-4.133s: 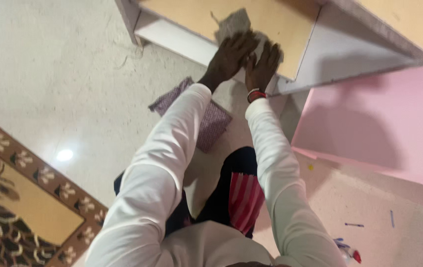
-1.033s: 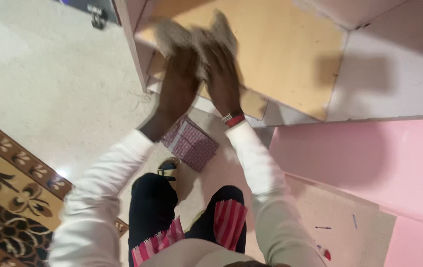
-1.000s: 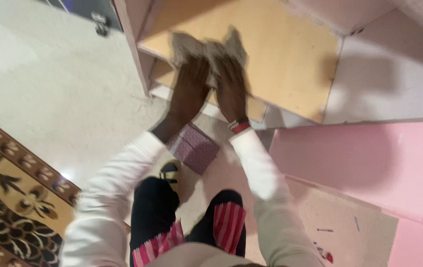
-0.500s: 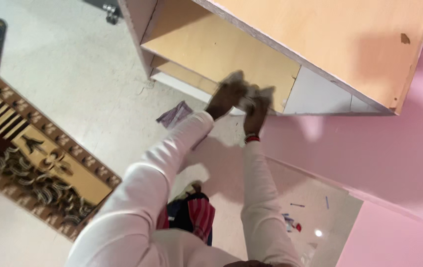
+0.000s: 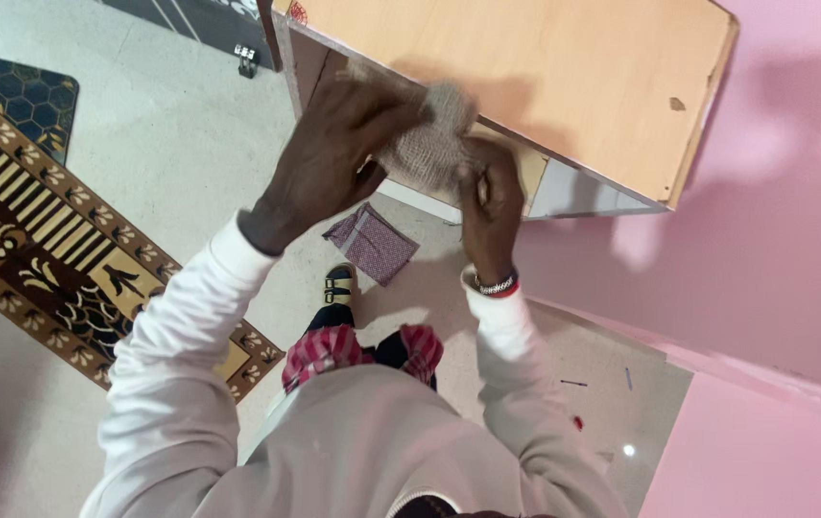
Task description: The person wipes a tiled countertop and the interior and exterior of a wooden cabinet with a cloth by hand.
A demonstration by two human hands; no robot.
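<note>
Bare floor (image 5: 170, 134) lies open at nine o'clock of the cabinet's (image 5: 564, 86) front edge. Left hand (image 5: 329, 158) and right hand (image 5: 489, 206) both clench the grey cloth (image 5: 427, 144).

single view, head-mounted, looking steeply down past the chest and white sleeves. hands close under the lens: left hand (image 5: 319, 168) and right hand (image 5: 490, 197) in upper centre, both on a grey cloth (image 5: 425, 144). wooden shelf unit (image 5: 564, 86) along top edge, seen from above. pink wall (image 5: 785, 249) to the right, patterned rug (image 5: 36, 240) far left, floor well below. no second view to overlap.
</note>
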